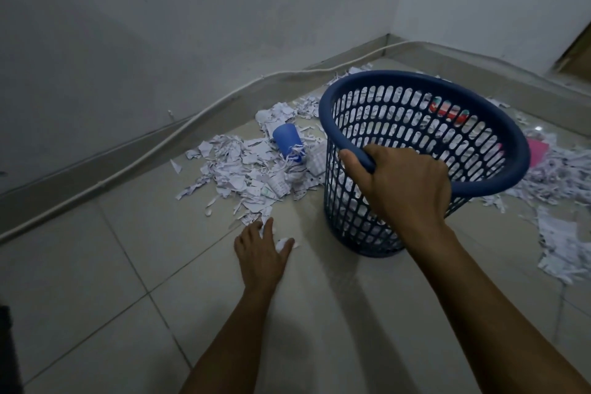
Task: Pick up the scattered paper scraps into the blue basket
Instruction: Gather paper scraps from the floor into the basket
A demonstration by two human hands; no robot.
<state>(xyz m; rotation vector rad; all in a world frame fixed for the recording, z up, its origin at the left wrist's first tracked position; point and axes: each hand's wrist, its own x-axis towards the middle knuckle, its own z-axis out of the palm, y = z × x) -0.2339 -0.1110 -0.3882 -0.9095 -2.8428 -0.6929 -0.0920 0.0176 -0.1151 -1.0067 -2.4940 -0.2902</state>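
Note:
The blue basket (pixel 415 125) with slotted walls stands on the tiled floor, tilted toward me, with white scraps inside. My right hand (pixel 406 182) grips its near rim. A heap of torn white paper scraps (pixel 243 169) covers the floor left of the basket. At the heap's near edge my left hand (pixel 260 253) lies low on the floor, its fingers curled round a few white scraps (pixel 283 244). More scraps (pixel 556 182) lie right of the basket.
A blue plastic cup (pixel 287 141) lies on its side in the heap. A pink sheet (pixel 537 150) shows behind the basket on the right. A white cable (pixel 179 134) runs along the skirting of the wall. The room's corner is just behind the basket.

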